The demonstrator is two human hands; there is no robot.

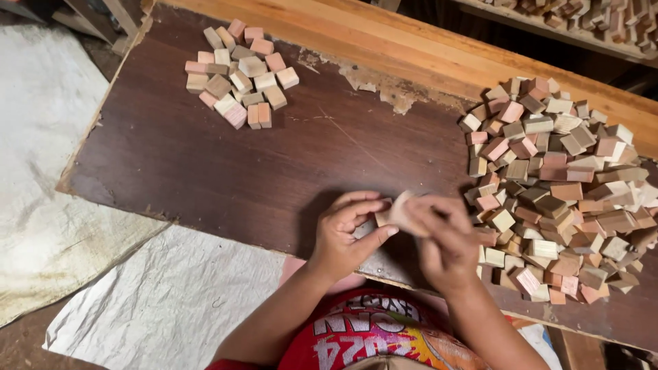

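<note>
Both hands, left hand and right hand, are gripping one small wooden block closed-fingered; small done pile sitting far-left on tabletop, big pile remaining.

Dark brown board, veneer chipped at far edge. Small group of wooden blocks far left; large heap of blocks right.
</note>
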